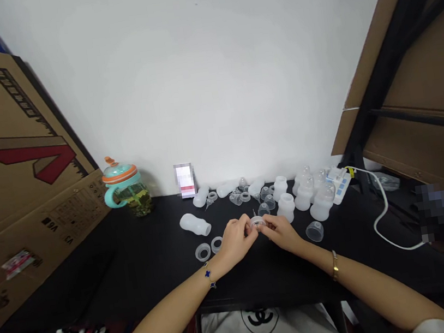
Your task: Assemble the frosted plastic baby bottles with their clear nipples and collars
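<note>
Both of my hands pinch one small whitish bottle collar ring (257, 220) above the black table (257, 272). My left hand (238, 237) grips its left side, and my right hand (281, 232) has its right side between thumb and fingers. A thin pointed tip, perhaps of a nipple, sticks up from the ring. Two loose collar rings (203, 252) lie left of my left wrist. Farther left a white baby bottle (194, 224) rests on its side. A clear dome cap (314, 232) lies right of my right hand. Open bottles (285, 208) stand beyond that hand.
Several bottles with nipples (323, 203) stand at the right, beside a power strip (341, 187) with a white cable (385, 204). More nipples and rings lie along the wall. A phone (185, 181) leans there. A tea jug (128, 190) and cardboard box (10, 163) are left.
</note>
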A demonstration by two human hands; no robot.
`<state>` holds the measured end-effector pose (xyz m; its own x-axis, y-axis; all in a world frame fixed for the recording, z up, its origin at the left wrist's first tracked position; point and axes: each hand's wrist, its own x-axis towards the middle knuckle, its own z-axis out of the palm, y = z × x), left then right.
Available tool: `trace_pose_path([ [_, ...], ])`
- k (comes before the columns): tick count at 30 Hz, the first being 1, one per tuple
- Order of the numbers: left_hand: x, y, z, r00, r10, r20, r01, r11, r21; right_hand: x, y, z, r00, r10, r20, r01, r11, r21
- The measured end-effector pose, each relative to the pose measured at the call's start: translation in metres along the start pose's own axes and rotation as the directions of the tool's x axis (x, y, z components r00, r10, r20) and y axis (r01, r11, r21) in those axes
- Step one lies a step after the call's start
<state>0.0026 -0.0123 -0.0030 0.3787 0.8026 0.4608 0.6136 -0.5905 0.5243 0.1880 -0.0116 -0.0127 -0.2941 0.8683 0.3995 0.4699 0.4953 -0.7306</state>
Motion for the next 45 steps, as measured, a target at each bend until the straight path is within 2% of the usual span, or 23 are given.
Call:
trace_pose_path([
  [39,-0.0004,-0.0001,0.0040,1.000,0.000,0.008,-0.001,0.999,0.034,-0.0002,0.0038,0.0041,0.997,-0.065,-0.051,0.062,0.995,-0.073],
  [45,0.0008,0.0018,0.0000,1.000,-0.012,0.014,0.012,1.000,0.021,-0.0008,0.0019,0.0027,0.999,-0.015,-0.035,0.014,0.999,-0.036],
])
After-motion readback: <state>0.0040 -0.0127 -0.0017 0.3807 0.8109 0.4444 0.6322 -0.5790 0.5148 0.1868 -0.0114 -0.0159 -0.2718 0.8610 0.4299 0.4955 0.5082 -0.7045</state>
